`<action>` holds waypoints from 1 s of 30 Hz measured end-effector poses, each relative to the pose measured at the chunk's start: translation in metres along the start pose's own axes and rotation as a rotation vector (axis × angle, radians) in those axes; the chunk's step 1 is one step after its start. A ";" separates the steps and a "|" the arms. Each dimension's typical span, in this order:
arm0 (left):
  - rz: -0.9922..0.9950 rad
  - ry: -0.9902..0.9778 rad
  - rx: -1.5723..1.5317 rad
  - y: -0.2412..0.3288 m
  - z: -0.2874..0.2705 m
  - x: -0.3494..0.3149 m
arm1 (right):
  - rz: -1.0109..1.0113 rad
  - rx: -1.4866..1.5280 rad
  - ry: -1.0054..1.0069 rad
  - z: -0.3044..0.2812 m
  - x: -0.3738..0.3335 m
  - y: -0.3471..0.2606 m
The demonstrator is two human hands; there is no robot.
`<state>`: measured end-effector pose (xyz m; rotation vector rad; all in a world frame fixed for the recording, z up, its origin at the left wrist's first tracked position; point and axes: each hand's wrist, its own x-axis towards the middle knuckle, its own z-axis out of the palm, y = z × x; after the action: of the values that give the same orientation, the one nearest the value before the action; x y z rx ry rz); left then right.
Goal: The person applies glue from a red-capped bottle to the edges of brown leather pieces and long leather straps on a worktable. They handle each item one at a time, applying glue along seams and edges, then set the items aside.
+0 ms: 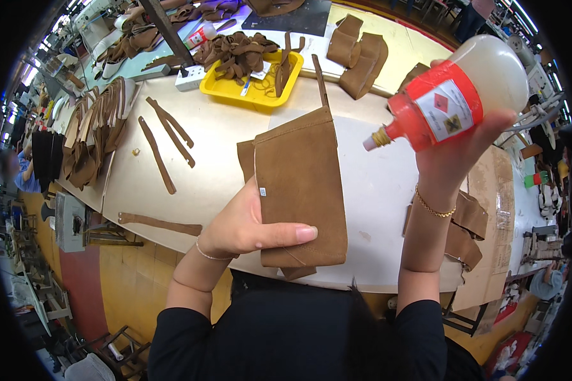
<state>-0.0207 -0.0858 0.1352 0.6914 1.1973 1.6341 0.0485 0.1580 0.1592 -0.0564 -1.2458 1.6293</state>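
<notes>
A person's left hand (pixel 251 225) grips a brown suede panel (pixel 299 184) from its left edge, thumb laid flat across the lower front and the fingers hidden behind the piece, holding it just above the pale surface (pixel 222 133). A thin strap (pixel 321 81) rises from the panel's top edge. The right hand (pixel 464 152), raised well clear of the surface and apart from the panel, is closed around a round translucent squeeze bottle (pixel 470 89) with a red label and a red neck, tilted so that its small white nozzle (pixel 370 143) points down and to the left, toward the panel's upper right corner without touching it. A fine gold bracelet (pixel 433 208) circles the right wrist; a thinner band (pixel 208 252) sits on the left.

Below the right forearm, more folded suede pieces (pixel 467 232) lie on a sheet of cardboard (pixel 496 209). On the left part of the surface rest several loose brown strips (pixel 165 136), with another strip (pixel 159 223) near its front edge. Farther back, a yellow tray (pixel 232 89) holds a tangle of suede offcuts (pixel 238 54), beside a white power strip (pixel 189 77). Two folded suede shapes (pixel 359 54) stand behind the panel. A stack of cut pieces (pixel 92 136) lines the far left.
</notes>
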 end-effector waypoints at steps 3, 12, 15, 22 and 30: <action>-0.018 -0.002 0.035 -0.006 -0.003 -0.002 | -0.049 -0.119 -0.072 0.003 -0.001 0.011; 0.008 -0.024 0.054 -0.011 -0.006 0.000 | -0.091 -0.321 -0.159 0.009 -0.002 0.026; 0.004 -0.021 0.052 -0.012 -0.005 0.001 | -0.113 -0.339 -0.152 0.010 -0.004 0.029; 0.016 -0.007 0.051 -0.012 -0.003 0.002 | -0.157 -0.375 -0.140 0.013 -0.008 0.030; 0.030 -0.008 0.070 -0.013 -0.005 0.004 | -0.195 -0.413 -0.124 0.016 -0.014 0.029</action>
<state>-0.0215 -0.0833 0.1213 0.7625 1.2484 1.6191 0.0257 0.1396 0.1383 -0.0885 -1.6160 1.2052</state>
